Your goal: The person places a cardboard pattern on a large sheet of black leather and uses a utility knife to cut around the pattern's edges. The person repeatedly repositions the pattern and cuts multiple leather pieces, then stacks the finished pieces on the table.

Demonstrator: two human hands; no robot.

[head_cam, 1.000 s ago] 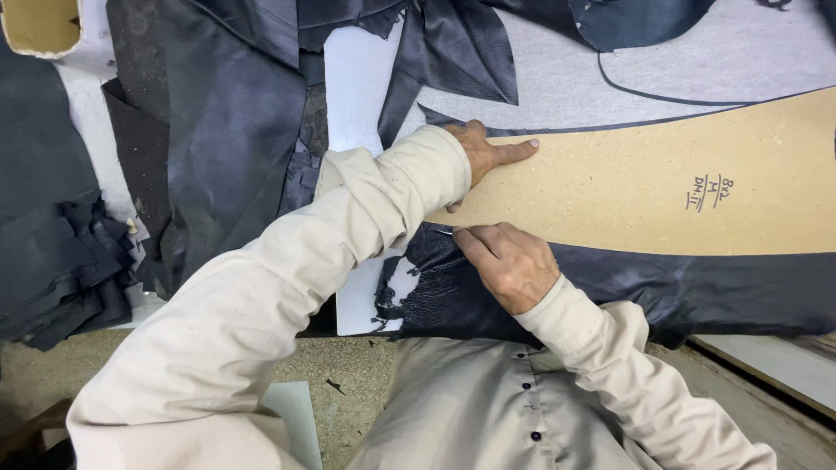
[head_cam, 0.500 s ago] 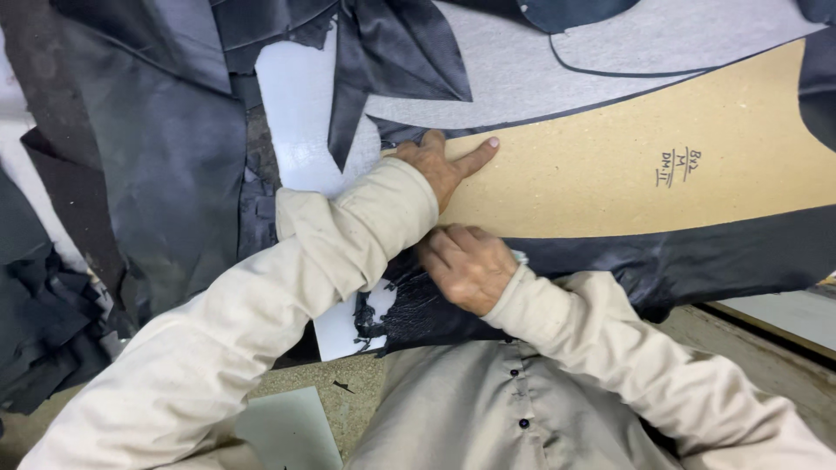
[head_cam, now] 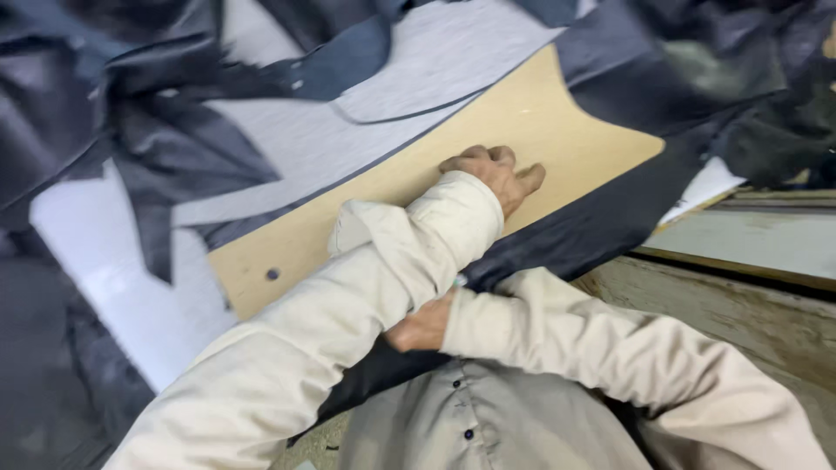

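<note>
A long tan cardboard pattern (head_cam: 392,191) lies slanted across a sheet of dark leather (head_cam: 601,226) on a grey cutting surface (head_cam: 287,139). My left hand (head_cam: 496,174) presses down on the pattern near its wide right end, fingers slightly curled and holding nothing. That arm's cream sleeve crosses over my right hand (head_cam: 422,326). Only the wrist and back of the right hand show, at the pattern's lower edge on the leather. Its fingers and whatever they hold are hidden under the left forearm.
Loose dark leather pieces (head_cam: 131,104) pile up at the left and top, and more lie at the upper right (head_cam: 766,96). The worn wooden table edge (head_cam: 740,296) runs along the right. A small hole (head_cam: 273,274) marks the pattern's narrow left end.
The view has swung right and tilted. My left hand has slid along the pattern toward its wide end. My right hand, earlier visible with a thin tool, is now tucked beneath the left forearm.
</note>
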